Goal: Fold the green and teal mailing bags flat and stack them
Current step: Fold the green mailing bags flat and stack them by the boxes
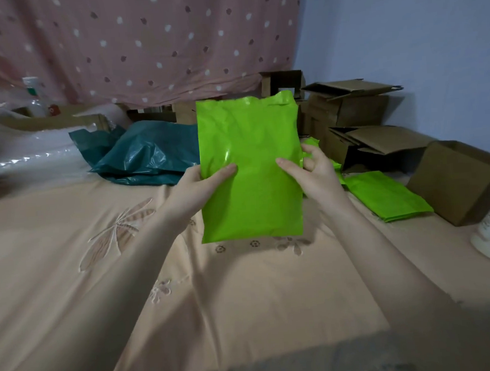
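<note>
Both hands hold one green mailing bag (250, 168) upright above the peach bedsheet (72, 279). The left hand (201, 187) pinches its left edge, thumb across the front; the right hand (308, 173) grips the right edge, thumb on the front and fingers curled behind. A stack of flat green bags (386, 195) lies to the right, beside cardboard boxes (362, 114). Crumpled teal bags (145, 153) lie behind on the left.
</note>
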`<state>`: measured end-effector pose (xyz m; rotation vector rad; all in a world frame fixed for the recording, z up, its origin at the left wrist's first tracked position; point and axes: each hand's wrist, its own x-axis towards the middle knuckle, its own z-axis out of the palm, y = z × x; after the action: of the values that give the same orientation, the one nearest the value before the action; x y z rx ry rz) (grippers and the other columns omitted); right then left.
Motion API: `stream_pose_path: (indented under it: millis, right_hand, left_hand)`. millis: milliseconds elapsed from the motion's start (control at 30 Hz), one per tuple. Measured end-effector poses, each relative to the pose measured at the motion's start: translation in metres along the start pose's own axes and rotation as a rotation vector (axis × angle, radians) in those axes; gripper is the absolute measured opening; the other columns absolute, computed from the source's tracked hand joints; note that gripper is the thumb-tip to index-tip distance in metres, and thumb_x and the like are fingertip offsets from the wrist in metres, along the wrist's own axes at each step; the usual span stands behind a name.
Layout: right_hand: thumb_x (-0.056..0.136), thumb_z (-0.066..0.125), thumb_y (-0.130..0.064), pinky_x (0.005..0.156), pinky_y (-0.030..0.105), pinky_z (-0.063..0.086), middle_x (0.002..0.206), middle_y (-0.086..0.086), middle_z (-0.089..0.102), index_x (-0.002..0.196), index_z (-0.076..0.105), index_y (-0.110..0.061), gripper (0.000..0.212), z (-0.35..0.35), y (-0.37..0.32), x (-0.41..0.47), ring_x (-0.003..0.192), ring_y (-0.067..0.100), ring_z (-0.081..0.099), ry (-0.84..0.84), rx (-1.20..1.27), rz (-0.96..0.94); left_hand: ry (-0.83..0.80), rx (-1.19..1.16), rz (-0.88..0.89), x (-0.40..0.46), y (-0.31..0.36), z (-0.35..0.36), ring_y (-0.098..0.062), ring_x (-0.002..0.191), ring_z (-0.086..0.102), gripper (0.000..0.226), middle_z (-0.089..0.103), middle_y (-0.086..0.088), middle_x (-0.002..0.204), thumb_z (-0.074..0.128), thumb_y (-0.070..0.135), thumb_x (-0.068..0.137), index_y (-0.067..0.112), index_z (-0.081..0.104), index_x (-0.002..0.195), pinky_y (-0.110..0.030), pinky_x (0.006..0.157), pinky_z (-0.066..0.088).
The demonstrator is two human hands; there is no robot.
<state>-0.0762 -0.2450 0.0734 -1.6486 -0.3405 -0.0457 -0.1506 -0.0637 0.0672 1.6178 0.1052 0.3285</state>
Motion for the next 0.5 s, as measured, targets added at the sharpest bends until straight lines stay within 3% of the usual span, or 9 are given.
stream_pose_path:
  millis: [100,167,233,367,500]
  right_hand:
    - [0.083,0.069,-0.010,0.078,0.020,0.053,0.113,0.007,0.060,0.133,0.040,-0.005,0.058,0.003,0.003,-0.001,0.097,0.016,0.063,0.030,0.051,0.025]
    - [0.082,0.067,-0.001,0.062,0.012,0.051,0.096,0.003,0.063,0.125,0.046,-0.004,0.048,0.004,0.003,-0.003,0.075,0.006,0.063,0.039,0.098,0.022]
    - [0.081,0.067,0.004,0.056,0.009,0.049,0.087,-0.001,0.063,0.112,0.050,-0.009,0.038,0.006,0.004,-0.003,0.065,0.001,0.061,0.036,0.126,0.007]
    - [0.079,0.068,0.003,0.066,0.013,0.053,0.096,0.008,0.068,0.096,0.063,-0.006,0.020,0.007,0.008,-0.002,0.063,-0.001,0.065,-0.016,0.096,-0.027]
    - [0.079,0.070,-0.002,0.079,0.028,0.056,0.094,0.008,0.068,0.083,0.064,-0.015,0.015,0.007,0.014,0.001,0.078,0.012,0.067,-0.024,0.026,-0.039]
  left_hand:
    - [0.015,0.019,0.018,0.000,-0.001,-0.003,-0.007,0.091,0.067,0.013,0.071,0.010,0.099,0.067,0.020,0.084,0.027,0.065,0.096,-0.024,0.082,0.052]
    - [0.024,0.021,0.037,-0.001,-0.002,-0.004,-0.006,0.088,0.068,0.012,0.071,0.010,0.097,0.068,0.020,0.084,0.026,0.066,0.094,-0.021,0.079,0.053]
    - [0.045,0.027,0.046,0.000,-0.003,-0.006,-0.003,0.084,0.068,0.007,0.071,0.010,0.094,0.068,0.024,0.084,0.025,0.067,0.091,-0.019,0.075,0.054]
    - [0.094,0.049,0.062,0.005,-0.007,-0.011,0.001,0.071,0.068,0.003,0.071,0.013,0.078,0.067,0.024,0.085,0.022,0.068,0.083,-0.014,0.066,0.055]
    - [0.091,0.033,0.039,0.007,-0.011,-0.015,-0.002,0.074,0.069,0.014,0.073,0.010,0.082,0.062,0.032,0.088,0.020,0.070,0.085,-0.012,0.064,0.054]
